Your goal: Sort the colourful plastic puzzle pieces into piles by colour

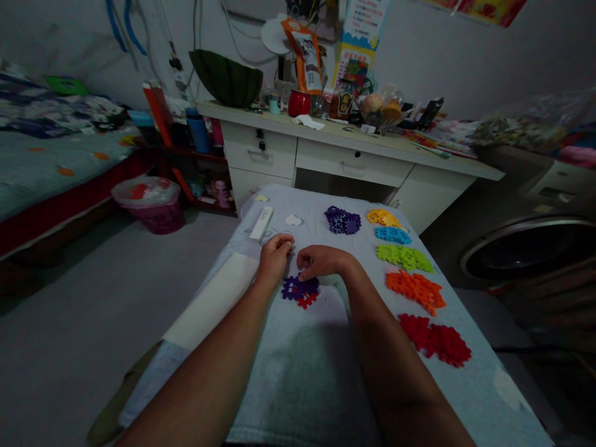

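Observation:
My left hand [275, 253] is closed in a pinch over the middle of the cloth-covered table. What its fingertips hold, if anything, is too small to make out. To its right, my right hand [322, 261] bends down with curled fingers, its thumb at the upper edge of some purple interlocking plastic pieces [292, 288]. Whether it grips a piece is hidden. Red interlocking pieces [307, 300] lie against the purple ones, at their lower right.
Along the table's right side lie piles of similar pieces: purple [343, 220], yellow [382, 217], blue [392, 234], green [404, 257], orange [414, 289] and red [435, 339]. A white box [261, 224] lies at the left. Behind stands a cluttered desk [265, 152], with a washing machine [535, 217] to the right.

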Demonstrator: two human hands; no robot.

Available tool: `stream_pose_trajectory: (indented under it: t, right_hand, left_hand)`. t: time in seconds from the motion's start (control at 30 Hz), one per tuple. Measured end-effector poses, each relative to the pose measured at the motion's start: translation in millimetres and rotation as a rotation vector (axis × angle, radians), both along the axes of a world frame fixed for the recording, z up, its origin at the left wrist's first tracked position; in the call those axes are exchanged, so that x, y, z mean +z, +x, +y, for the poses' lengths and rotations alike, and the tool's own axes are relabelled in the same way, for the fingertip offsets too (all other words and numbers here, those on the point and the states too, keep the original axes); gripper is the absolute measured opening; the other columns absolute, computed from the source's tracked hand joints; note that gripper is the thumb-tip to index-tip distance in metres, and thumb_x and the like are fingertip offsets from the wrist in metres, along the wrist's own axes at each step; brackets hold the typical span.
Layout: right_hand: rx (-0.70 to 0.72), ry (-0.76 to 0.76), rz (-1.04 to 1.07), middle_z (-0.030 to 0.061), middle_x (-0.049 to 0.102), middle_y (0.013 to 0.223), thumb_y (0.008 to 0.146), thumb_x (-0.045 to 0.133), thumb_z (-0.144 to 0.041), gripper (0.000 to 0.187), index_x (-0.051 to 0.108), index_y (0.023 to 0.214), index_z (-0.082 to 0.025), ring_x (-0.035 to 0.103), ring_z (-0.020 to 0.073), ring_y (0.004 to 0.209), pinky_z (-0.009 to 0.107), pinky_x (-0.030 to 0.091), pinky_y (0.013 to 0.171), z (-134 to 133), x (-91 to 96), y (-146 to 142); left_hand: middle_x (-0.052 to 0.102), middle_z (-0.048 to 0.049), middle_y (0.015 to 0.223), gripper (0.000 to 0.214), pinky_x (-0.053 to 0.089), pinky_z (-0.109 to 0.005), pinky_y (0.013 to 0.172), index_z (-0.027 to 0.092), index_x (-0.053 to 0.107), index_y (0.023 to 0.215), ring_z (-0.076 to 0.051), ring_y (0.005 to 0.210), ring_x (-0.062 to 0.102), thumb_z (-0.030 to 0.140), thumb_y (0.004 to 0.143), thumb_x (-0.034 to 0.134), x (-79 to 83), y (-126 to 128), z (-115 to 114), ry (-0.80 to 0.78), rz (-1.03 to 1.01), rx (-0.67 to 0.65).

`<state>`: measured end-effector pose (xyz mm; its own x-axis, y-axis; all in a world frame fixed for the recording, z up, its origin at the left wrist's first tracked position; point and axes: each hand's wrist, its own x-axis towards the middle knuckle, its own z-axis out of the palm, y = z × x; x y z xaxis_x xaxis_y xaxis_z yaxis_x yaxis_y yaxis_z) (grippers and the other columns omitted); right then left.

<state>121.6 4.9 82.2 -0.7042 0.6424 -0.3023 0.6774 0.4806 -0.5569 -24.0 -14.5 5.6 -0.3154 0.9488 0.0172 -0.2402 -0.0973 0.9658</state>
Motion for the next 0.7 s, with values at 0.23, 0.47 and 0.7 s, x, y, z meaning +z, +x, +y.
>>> stream_pose_trajectory:
  t: [0.23,0.47,0.7]
  right_hand:
    - [0.107,0.113,-0.146,-0.0027,0.055,0.061,0.061,0.083,-0.021,0.023,0.060,0.064,-0.018,0.046,0.0104,0.055,0.024,0.031,0.053,-15.5,-8.2,-28.5]
    - [0.029,0.036,-0.024,-0.0042,0.058,0.070,0.066,0.078,-0.020,0.020,0.061,0.077,-0.017,0.050,0.0098,0.063,0.021,0.034,0.057,-3.3,-8.8,-11.2]
    - [-0.310,-0.132,0.462,-0.0076,0.052,0.058,0.070,0.070,-0.027,0.017,0.057,0.074,-0.018,0.046,0.0075,0.052,0.020,0.034,0.049,23.4,-26.2,21.9]
  left_hand:
    - [0.068,-0.0037,0.084,0.022,0.045,-0.022,0.061,0.016,0.064,0.084,-0.010,0.067,0.058,0.023,0.063,0.063,1.7,-7.8,1.7,-0.023,-0.255,0.077]
    - [0.067,-0.0035,0.081,0.023,0.045,-0.021,0.059,0.015,0.063,0.084,-0.009,0.065,0.058,0.021,0.061,0.063,1.6,-9.4,3.6,-0.045,-0.325,0.081]
    - [0.067,-0.0033,0.081,0.024,0.044,-0.021,0.060,0.015,0.063,0.084,-0.009,0.066,0.058,0.020,0.060,0.064,2.6,-9.7,2.5,-0.043,-0.318,0.056]
